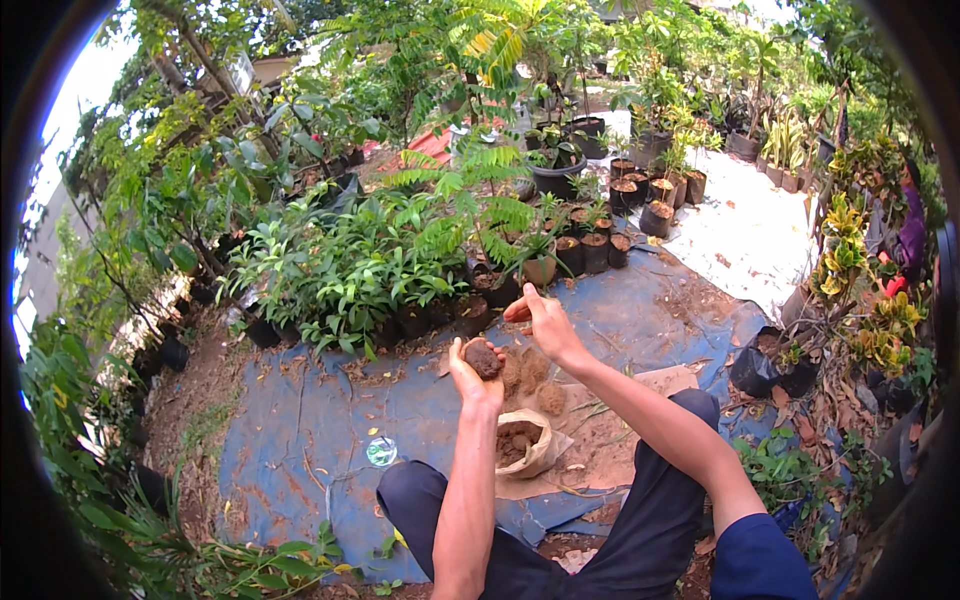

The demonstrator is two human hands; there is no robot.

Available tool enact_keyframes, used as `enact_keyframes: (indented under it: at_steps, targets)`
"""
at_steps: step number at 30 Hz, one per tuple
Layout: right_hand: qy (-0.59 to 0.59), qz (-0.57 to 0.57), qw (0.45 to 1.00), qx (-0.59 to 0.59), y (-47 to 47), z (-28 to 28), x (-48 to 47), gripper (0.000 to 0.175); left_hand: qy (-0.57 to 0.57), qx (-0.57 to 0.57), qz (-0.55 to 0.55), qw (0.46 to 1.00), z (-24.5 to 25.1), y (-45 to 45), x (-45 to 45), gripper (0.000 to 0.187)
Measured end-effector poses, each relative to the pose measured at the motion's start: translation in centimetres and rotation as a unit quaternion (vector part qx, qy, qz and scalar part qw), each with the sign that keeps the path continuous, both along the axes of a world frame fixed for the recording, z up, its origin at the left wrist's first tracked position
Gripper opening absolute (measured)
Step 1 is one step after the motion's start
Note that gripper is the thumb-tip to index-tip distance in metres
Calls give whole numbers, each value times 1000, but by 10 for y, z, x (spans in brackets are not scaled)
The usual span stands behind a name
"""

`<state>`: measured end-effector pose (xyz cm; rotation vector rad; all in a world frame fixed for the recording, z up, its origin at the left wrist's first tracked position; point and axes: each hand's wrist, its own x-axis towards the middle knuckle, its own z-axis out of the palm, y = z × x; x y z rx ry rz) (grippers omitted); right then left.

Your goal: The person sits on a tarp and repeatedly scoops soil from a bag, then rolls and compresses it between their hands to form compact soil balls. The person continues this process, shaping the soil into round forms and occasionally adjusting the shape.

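Note:
In the cupped palm of my left hand (474, 382) rests a dark brown ball of soil (484, 361), with the fingers curled around its far side. My right hand (546, 324) is raised just above and to the right of it, fingers apart and nothing visible in them. Below my hands stands a pale woven sack (541, 454), its rim rolled open, with loose dark soil (516, 439) inside. Clumps of brown fibre, apparently coconut coir (551, 397), lie behind the sack and are partly hidden by my hands.
A blue tarpaulin (300, 435) covers the ground, with a brown sheet (600, 427) under the sack. A small clear plastic object (382, 451) lies left. Leafy seedlings (352, 277) and soil-filled black grow bags (595, 251) line the far edge. Another person's purple sleeve (912, 225) shows far right.

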<state>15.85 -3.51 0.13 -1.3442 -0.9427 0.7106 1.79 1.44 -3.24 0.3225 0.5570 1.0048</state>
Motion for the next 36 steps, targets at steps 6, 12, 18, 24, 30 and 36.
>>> enact_keyframes:
  at_steps: [6,12,18,24,30,36]
  targets:
    - [10,-19,1000,14,1,1,1,65,-72,67,-45,994,4,0,3,38]
    - [4,-9,1000,12,-1,2,-1,65,-146,-106,-12,984,13,-5,0,25]
    - [-9,0,1000,-3,-1,2,-1,65,-28,-71,6,997,12,-1,0,26]
    - [-24,0,1000,10,-3,1,-7,64,29,-7,0,1000,6,-1,-3,28]
    - [-50,-1,998,27,-2,1,-5,64,-55,50,-65,995,5,1,2,47]
    - [-33,-19,998,42,-2,4,-4,61,-166,-31,-90,981,2,1,-1,28]
